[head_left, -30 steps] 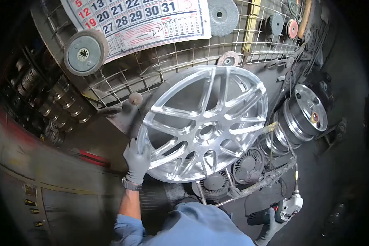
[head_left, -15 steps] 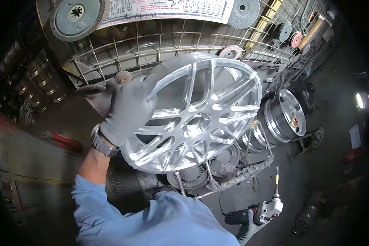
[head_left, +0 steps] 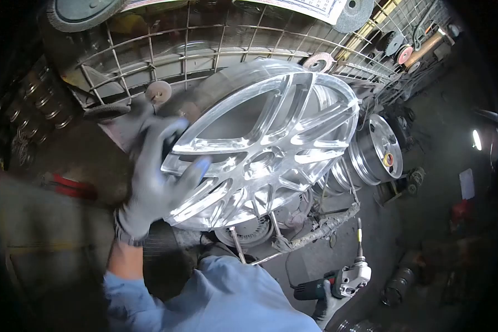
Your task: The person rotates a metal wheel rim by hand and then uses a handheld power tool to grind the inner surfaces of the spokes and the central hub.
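A polished multi-spoke alloy wheel [head_left: 271,144] leans tilted on a stand in the middle of the view. My left hand [head_left: 155,177], in a grey glove and blurred by motion, grips the wheel's left rim with the thumb over a spoke. Low at the right, my gloved right hand [head_left: 327,305] holds a power grinder [head_left: 340,281] by its dark body, the thin shaft pointing up, well clear of the wheel.
A wire mesh rack [head_left: 204,50] behind the wheel carries grinding and flap discs [head_left: 318,61]. A second shiny wheel [head_left: 373,152] lies to the right. Fan-like discs [head_left: 249,229] and a crusted metal arm [head_left: 321,227] sit beneath. Dark floor with cylinders lies right.
My left hand slid from the wheel's upper left rim down to its left side, and the wheel shifted. The view tilted down; the calendar left the frame. The right hand stayed low with the grinder.
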The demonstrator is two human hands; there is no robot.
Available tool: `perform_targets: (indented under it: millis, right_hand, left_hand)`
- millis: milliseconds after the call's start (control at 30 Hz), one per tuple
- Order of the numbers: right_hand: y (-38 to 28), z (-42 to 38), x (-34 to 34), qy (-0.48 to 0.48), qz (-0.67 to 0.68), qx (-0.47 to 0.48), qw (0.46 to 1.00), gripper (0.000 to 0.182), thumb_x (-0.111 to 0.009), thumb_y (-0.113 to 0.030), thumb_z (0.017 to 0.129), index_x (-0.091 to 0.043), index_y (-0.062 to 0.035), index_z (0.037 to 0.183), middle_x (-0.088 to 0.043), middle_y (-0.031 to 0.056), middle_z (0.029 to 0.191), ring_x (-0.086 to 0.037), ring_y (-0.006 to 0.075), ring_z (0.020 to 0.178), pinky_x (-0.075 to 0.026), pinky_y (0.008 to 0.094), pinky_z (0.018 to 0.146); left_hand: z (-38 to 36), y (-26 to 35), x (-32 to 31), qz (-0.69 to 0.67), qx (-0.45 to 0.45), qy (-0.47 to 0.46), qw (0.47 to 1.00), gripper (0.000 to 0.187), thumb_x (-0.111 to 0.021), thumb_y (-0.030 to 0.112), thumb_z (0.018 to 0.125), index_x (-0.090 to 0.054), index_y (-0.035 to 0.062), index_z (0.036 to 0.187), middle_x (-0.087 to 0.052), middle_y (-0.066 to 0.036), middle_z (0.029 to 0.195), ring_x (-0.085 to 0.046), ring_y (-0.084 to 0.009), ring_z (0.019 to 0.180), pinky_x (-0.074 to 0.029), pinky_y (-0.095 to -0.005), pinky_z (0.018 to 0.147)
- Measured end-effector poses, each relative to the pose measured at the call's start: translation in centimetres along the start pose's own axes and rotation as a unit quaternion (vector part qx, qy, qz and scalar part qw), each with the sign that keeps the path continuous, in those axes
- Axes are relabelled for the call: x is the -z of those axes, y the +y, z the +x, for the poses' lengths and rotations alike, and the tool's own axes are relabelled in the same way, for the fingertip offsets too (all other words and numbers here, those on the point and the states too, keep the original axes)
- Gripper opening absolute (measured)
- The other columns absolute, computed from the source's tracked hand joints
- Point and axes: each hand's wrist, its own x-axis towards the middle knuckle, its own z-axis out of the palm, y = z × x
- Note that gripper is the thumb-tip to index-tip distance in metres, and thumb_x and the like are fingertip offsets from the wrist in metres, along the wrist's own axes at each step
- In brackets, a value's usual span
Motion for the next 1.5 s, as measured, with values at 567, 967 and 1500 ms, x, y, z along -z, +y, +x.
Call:
perform_targets:
  millis: [567, 967, 1500]
  right_hand:
    - [-2.3, -0.9, -1.9, -0.055, -0.013, 0.037, 0.998, 0.07, -0.077, 0.004, 0.061, -0.048, 0.0015, 0.124, -0.063, 0.0114, 0.097, -0.064, 0.0203, 0.087, -0.053, 0.0355, 0.082]
    - [-3.0, -1.0, -2.7, -0.039, -0.03, 0.037, 0.998, 0.071, -0.081, -0.006, 0.058, -0.051, -0.0003, 0.122, -0.066, 0.0111, 0.093, -0.066, 0.019, 0.083, -0.054, 0.0341, 0.078]
    - [-5.6, 7.3, -8.4, -0.131, 0.028, 0.111, 0.985, 0.065, -0.083, -0.004, 0.063, -0.053, -0.002, 0.121, -0.066, 0.0098, 0.1, -0.067, 0.0186, 0.086, -0.057, 0.0339, 0.077]
  left_hand:
    - [-9.0, -3.8, -1.7, 0.176, 0.069, 0.028, 0.982, 0.022, -0.069, 0.005, 0.082, -0.047, 0.0055, 0.079, -0.049, -0.016, 0.064, -0.054, -0.0404, 0.058, -0.04, -0.0469, 0.049]
    - [-3.3, -2.7, -1.2, 0.064, 0.036, 0.023, 0.997, 0.02, -0.065, 0.0, 0.08, -0.046, 0.0011, 0.085, -0.047, -0.02, 0.071, -0.052, -0.0456, 0.068, -0.04, -0.0499, 0.058]
    - [-4.6, 3.8, -1.7, -0.219, -0.169, 0.238, 0.931, 0.038, -0.065, 0.015, 0.079, -0.053, -0.0011, 0.111, -0.055, -0.014, 0.104, -0.054, -0.0271, 0.089, -0.046, -0.0408, 0.074]
